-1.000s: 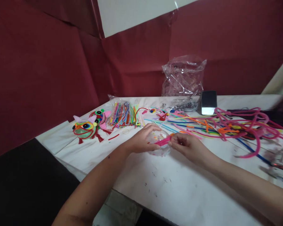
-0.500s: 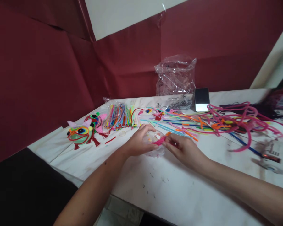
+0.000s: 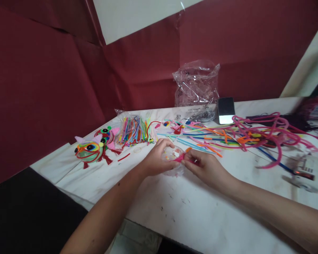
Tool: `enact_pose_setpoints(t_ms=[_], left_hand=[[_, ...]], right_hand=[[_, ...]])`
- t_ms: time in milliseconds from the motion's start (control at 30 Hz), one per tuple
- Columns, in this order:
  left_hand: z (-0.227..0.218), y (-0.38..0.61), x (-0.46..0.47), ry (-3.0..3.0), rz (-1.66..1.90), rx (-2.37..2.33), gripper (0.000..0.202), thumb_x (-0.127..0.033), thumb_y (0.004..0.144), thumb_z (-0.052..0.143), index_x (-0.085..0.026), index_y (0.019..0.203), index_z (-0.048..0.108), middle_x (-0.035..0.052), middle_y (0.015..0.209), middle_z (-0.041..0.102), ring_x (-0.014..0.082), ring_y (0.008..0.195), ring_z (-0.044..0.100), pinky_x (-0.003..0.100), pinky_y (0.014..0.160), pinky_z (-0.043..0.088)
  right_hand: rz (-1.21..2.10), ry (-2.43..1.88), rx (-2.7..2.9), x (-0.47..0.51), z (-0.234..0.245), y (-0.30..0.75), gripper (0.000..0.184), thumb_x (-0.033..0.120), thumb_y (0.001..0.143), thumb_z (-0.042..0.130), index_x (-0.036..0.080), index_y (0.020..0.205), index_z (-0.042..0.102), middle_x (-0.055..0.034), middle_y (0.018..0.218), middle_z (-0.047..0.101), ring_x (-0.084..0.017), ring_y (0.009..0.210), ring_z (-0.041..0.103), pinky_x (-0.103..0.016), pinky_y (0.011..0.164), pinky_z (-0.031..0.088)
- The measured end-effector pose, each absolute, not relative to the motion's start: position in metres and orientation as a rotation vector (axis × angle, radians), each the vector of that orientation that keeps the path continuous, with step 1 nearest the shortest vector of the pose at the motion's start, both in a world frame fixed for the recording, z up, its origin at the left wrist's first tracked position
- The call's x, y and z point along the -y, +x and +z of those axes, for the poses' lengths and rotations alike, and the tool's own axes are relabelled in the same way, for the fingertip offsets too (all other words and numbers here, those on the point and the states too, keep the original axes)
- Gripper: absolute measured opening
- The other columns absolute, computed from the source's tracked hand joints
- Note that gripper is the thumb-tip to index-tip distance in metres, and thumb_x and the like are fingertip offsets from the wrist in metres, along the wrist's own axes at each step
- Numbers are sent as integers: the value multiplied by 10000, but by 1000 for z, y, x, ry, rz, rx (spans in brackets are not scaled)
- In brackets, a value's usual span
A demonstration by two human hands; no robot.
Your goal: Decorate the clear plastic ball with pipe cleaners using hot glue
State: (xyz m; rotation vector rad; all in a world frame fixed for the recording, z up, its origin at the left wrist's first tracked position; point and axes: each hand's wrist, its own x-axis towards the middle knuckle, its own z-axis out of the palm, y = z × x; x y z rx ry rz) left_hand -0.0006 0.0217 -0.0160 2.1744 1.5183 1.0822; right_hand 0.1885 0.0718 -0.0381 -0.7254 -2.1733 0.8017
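My left hand [image 3: 159,158] is wrapped round a clear plastic ball [image 3: 175,170] with small coloured bits on it, above the white table. On the ball's right side lies a pink pipe cleaner [image 3: 179,158], pressed by my left thumb. My right hand [image 3: 200,164] pinches the right end of that pipe cleaner; its fingertips hide the exact grip. Two decorated fish-like figures stand to the left: a green one [image 3: 90,151] with red tassels, and a pink and red one [image 3: 110,135] behind it.
Behind my hands lies a bag of coloured pipe cleaners [image 3: 135,130]. Loose pink pipe cleaners [image 3: 275,141] tangle on the right. A clear bag [image 3: 197,84] leans at the back beside a black and white box [image 3: 226,111]. A glue gun [image 3: 304,176] lies at far right.
Both hands stay on the ball and the pink pipe cleaner, with only slight finger movement. The view has shifted a little.
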Motion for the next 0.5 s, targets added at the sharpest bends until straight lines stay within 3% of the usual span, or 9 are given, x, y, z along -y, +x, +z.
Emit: enact_pose_setpoints(t_ms=[133,300,500], left_hand=[[-17,2,-20,2027,1115,-1535,439,-310,630,702,-208,987,468,46,1097,493,239,1089,479,363,949,390],[-13,-2,-19,1870,1015,-1533,502,-320,626,695,-212,1045,440,40,1080,518,224,971,532,324,798,464],[-8,-1,-17,1929,993,-1564,497,-277,610,684,-206,1046,456,45,1103,519,241,1040,507,352,886,432]], right_hand=[[910,-702,2170,-79,-42,188,233,386,802,474,231,631,442,32,580,470,-134,536,455,-266,509,362],[953,-671,2174,-88,-45,189,241,398,799,476,228,629,461,21,611,504,-142,578,489,-274,552,398],[899,-658,2210,-83,-39,191,206,350,814,458,230,646,453,16,616,494,-141,570,459,-268,537,377]])
